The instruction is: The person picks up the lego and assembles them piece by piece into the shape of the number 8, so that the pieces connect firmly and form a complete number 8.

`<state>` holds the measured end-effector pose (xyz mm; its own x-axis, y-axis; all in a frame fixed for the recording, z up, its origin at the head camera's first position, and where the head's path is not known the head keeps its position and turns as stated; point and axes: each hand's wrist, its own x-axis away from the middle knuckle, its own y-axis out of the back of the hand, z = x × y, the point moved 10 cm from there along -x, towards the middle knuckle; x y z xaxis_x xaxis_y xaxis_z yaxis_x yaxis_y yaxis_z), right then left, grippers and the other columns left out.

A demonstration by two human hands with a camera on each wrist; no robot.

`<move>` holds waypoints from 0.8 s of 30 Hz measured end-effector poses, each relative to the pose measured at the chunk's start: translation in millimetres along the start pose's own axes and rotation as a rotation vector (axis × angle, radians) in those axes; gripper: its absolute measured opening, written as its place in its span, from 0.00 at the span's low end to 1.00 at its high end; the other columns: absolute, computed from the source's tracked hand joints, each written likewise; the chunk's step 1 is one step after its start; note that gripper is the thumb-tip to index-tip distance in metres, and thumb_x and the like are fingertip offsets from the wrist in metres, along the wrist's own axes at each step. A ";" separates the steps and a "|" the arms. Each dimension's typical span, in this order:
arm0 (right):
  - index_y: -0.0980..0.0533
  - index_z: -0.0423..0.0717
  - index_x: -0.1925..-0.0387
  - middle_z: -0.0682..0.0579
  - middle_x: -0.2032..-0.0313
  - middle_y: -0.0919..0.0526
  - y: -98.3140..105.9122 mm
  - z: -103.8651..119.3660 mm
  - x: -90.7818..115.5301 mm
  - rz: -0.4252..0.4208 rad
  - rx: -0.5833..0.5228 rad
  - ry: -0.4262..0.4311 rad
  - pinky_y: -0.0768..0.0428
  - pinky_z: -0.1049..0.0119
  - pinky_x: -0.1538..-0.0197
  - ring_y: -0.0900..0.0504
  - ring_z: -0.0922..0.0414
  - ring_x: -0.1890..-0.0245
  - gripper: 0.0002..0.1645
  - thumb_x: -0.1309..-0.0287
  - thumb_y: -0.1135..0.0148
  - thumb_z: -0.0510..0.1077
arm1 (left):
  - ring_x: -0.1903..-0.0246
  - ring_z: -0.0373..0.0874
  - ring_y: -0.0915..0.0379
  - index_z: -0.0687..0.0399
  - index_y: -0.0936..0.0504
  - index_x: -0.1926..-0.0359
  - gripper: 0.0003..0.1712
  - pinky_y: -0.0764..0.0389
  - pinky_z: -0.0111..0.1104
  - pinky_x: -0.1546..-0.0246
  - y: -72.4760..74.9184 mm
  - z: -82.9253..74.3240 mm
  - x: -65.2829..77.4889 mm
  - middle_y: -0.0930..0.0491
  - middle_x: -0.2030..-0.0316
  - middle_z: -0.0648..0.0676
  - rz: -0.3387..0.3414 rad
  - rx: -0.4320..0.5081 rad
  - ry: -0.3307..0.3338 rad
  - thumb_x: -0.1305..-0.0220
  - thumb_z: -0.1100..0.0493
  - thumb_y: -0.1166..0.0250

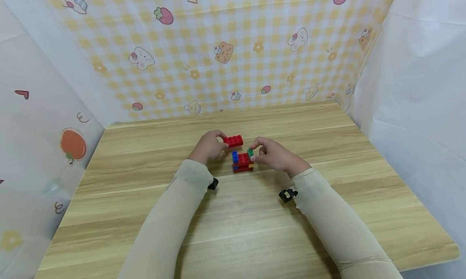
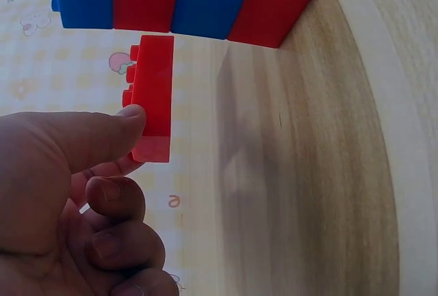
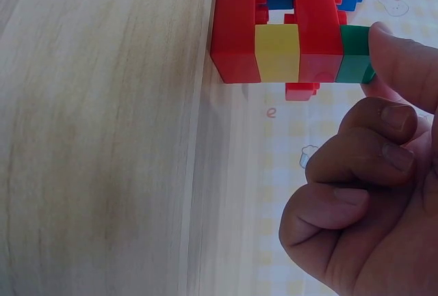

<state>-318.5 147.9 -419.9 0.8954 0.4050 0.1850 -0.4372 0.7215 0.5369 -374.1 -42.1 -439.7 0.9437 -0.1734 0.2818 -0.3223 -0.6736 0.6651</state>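
Note:
My left hand [image 1: 210, 145] pinches a long red brick [image 1: 234, 141] by its left end, thumb in front, just behind the small brick stack. In the left wrist view this brick hangs over the tabletop, its studs facing left. The stack [image 1: 243, 170] stands in layers: a red brick at the bottom, blue and yellow [image 3: 277, 53] ones, another red brick, then a blue brick [image 1: 234, 157] on top at the left. A green brick [image 3: 354, 55] sits on its top right end, flush against the red one below. My right hand [image 1: 274, 153] pinches that green brick between thumb and forefinger, other fingers curled.
The stack stands on a wood-grain table [image 1: 240, 230]. A yellow checked cloth [image 1: 204, 72] hangs behind, with white sheets at both sides. Dark wrist devices [image 1: 287, 195] show beside the sleeves.

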 end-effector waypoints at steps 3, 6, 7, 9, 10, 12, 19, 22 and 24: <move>0.25 0.46 0.43 0.54 0.77 0.34 -0.3 -0.3 0.3 0.002 -0.002 -0.003 0.34 0.65 0.70 0.35 0.56 0.78 0.17 0.29 0.32 0.41 | 0.65 0.49 0.28 0.47 0.21 0.38 0.17 0.26 0.38 0.65 1.4 -2.1 2.9 0.22 0.45 0.56 0.004 -0.001 -0.012 0.24 0.53 0.35; 0.25 0.46 0.44 0.54 0.77 0.33 -0.3 -0.1 0.6 0.002 -0.005 -0.004 0.33 0.65 0.70 0.35 0.56 0.78 0.16 0.29 0.33 0.41 | 0.70 0.47 0.29 0.47 0.21 0.39 0.16 0.26 0.37 0.68 3.3 -3.8 5.7 0.21 0.57 0.56 0.006 -0.009 -0.019 0.24 0.54 0.35; 0.25 0.46 0.44 0.54 0.77 0.33 -0.3 0.1 0.5 0.002 -0.005 -0.003 0.33 0.65 0.70 0.35 0.56 0.78 0.16 0.29 0.33 0.41 | 0.71 0.46 0.29 0.47 0.21 0.39 0.16 0.26 0.37 0.69 4.1 -4.4 6.6 0.22 0.60 0.56 0.006 -0.011 -0.020 0.24 0.54 0.35; 0.25 0.47 0.44 0.54 0.77 0.33 -0.2 0.0 0.5 0.002 -0.010 -0.002 0.33 0.65 0.70 0.35 0.56 0.78 0.16 0.28 0.33 0.41 | 0.71 0.47 0.28 0.46 0.21 0.39 0.16 0.25 0.37 0.69 5.3 -5.7 8.6 0.23 0.62 0.56 0.010 -0.010 -0.021 0.24 0.54 0.35; 0.25 0.46 0.44 0.53 0.77 0.33 -0.3 0.0 0.5 0.003 -0.012 -0.002 0.33 0.65 0.70 0.35 0.56 0.78 0.16 0.28 0.33 0.41 | 0.70 0.47 0.28 0.46 0.21 0.39 0.16 0.25 0.37 0.69 6.1 -6.7 9.9 0.24 0.61 0.56 0.011 -0.008 -0.026 0.24 0.54 0.35; 0.25 0.46 0.44 0.53 0.78 0.33 -0.3 -0.1 0.5 0.003 -0.011 -0.001 0.33 0.65 0.70 0.35 0.56 0.78 0.16 0.28 0.33 0.41 | 0.68 0.48 0.28 0.46 0.21 0.39 0.16 0.25 0.37 0.68 7.6 -8.9 12.0 0.24 0.60 0.56 0.013 -0.010 -0.035 0.24 0.53 0.35; 0.25 0.47 0.44 0.53 0.77 0.33 0.4 -1.2 0.2 -0.006 -0.002 -0.013 0.34 0.64 0.70 0.35 0.55 0.78 0.16 0.28 0.33 0.42 | 0.66 0.50 0.27 0.47 0.21 0.39 0.16 0.25 0.39 0.65 11.2 -14.5 18.7 0.24 0.60 0.56 0.009 -0.009 -0.065 0.24 0.53 0.34; 0.24 0.47 0.44 0.53 0.77 0.33 0.4 -0.6 0.7 -0.008 -0.002 -0.013 0.33 0.64 0.70 0.35 0.55 0.78 0.16 0.29 0.32 0.42 | 0.68 0.49 0.28 0.47 0.21 0.40 0.16 0.26 0.39 0.67 12.0 -15.8 21.4 0.24 0.62 0.56 0.007 -0.007 -0.081 0.24 0.53 0.34; 0.25 0.47 0.44 0.53 0.77 0.33 -0.1 -0.1 0.8 -0.005 -0.001 -0.009 0.33 0.64 0.70 0.35 0.55 0.78 0.16 0.29 0.32 0.42 | 0.70 0.49 0.29 0.46 0.20 0.40 0.16 0.26 0.38 0.69 12.4 -16.7 23.4 0.25 0.63 0.56 0.006 -0.011 -0.092 0.24 0.52 0.34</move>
<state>-317.8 148.3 -419.9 0.8984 0.3960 0.1901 -0.4328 0.7241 0.5370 -357.2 -42.4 -413.3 0.9443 -0.2431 0.2218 -0.3288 -0.6641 0.6714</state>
